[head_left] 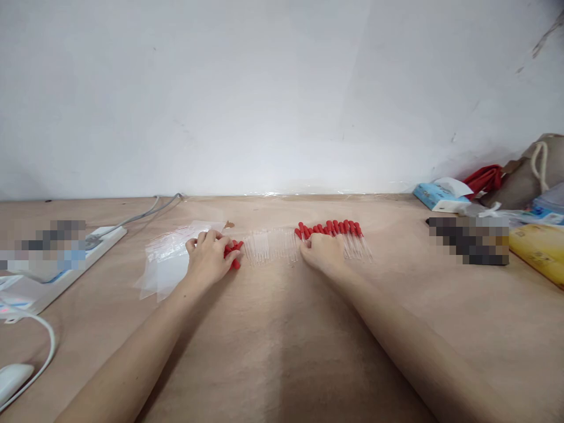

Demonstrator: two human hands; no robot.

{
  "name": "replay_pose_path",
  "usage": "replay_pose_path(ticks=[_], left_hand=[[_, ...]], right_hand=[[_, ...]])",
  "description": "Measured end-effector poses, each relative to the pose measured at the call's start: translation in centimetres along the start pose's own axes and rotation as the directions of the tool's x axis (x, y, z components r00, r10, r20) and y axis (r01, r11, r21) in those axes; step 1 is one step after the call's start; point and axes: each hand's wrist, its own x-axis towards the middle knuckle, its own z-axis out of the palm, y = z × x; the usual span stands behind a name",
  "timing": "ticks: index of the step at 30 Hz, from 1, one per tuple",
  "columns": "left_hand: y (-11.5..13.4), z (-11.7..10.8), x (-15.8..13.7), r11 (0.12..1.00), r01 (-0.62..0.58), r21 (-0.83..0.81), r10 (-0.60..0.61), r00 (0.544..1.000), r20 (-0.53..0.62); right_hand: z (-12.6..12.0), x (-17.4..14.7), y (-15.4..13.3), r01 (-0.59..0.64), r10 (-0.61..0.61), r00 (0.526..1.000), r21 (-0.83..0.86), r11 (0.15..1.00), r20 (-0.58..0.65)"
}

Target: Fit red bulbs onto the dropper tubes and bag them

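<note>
My left hand is over a small pile of red rubber bulbs, with its thumb and index finger closed around some of them. Between the hands lies a row of bare clear glass tubes, side by side. My right hand rests at the right end of that row, its fingers bent together at a glass dropper, partly hidden by the hand. Beyond and to the right of it, several glass droppers with red bulbs lie lined up, bulbs toward the wall.
Clear plastic bags lie left of my left hand. A white power strip with cables is further left, and a white mouse sits near the front. To the right are a blue tissue box, a dark blurred object and a yellow packet.
</note>
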Motion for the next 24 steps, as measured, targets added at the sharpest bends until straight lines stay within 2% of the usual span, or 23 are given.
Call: replay_pose_path(ticks=[3, 8, 12, 15, 20, 24], left_hand=[[0.0, 0.3, 0.1, 1.0, 0.014, 0.02, -0.013, 1.0, -0.006], [-0.6, 0.5, 0.4, 0.999, 0.04, -0.005, -0.039, 0.998, 0.046], [-0.9, 0.6, 0.6, 1.0, -0.013, -0.009, 0.013, 1.0, 0.028], [-0.9, 0.8, 0.5, 0.999, -0.03, -0.028, 0.03, 1.0, 0.0], [-0.6, 0.8, 0.4, 0.999, 0.04, 0.024, -0.04, 0.999, 0.006], [-0.3, 0.9, 0.3, 0.998, 0.042, 0.051, -0.043, 0.999, 0.02]], right_hand=[[-0.7, 0.6, 1.4, -0.03, 0.029, 0.999, -0.023, 0.999, -0.025], [-1.3, 1.0, 2.6, -0.1, 0.101, 0.995, -0.069, 0.993, 0.009], [-0.5, 0.4, 1.5, 0.034, -0.036, 0.996, -0.018, 0.999, -0.084], [0.6, -0.1, 0.0, 0.093, -0.093, 0.995, 0.008, 0.996, -0.042], [1.3, 0.1, -1.4, 0.032, -0.031, 0.998, -0.017, 0.999, 0.061], [1.3, 0.4, -1.6, -0.004, 0.004, 0.997, -0.01, 1.0, 0.079]])
